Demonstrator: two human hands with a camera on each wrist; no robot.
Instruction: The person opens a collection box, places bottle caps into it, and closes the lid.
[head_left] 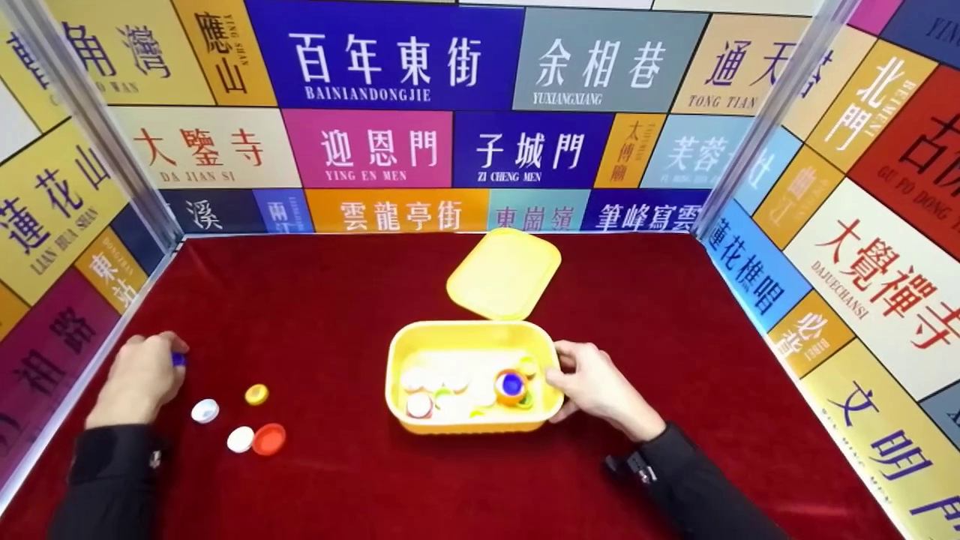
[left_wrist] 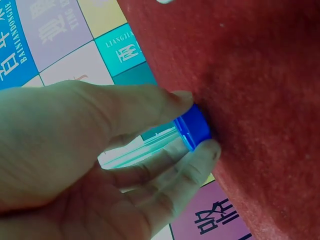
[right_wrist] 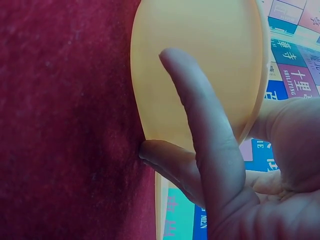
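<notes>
Between thumb and fingertips my left hand (head_left: 142,375) pinches a blue bottle cap (left_wrist: 194,126) at the table's left side, close over the red cloth. A yellow plastic box (head_left: 465,428) stands mid-table, with several white caps and an orange cap with a blue one in it (head_left: 512,385) inside. My right hand (head_left: 604,384) grips the box's right end, thumb over the rim and fingers along the outer wall (right_wrist: 160,100). Near my left hand lie a light-blue-white cap (head_left: 205,410), a yellow cap (head_left: 256,394), a white cap (head_left: 241,439) and a red cap (head_left: 270,439).
A yellow lid (head_left: 506,274) lies flat behind the box, near the back edge. Red cloth (head_left: 322,300) covers the table. Panels printed with coloured signs (head_left: 367,146) enclose the back and both sides.
</notes>
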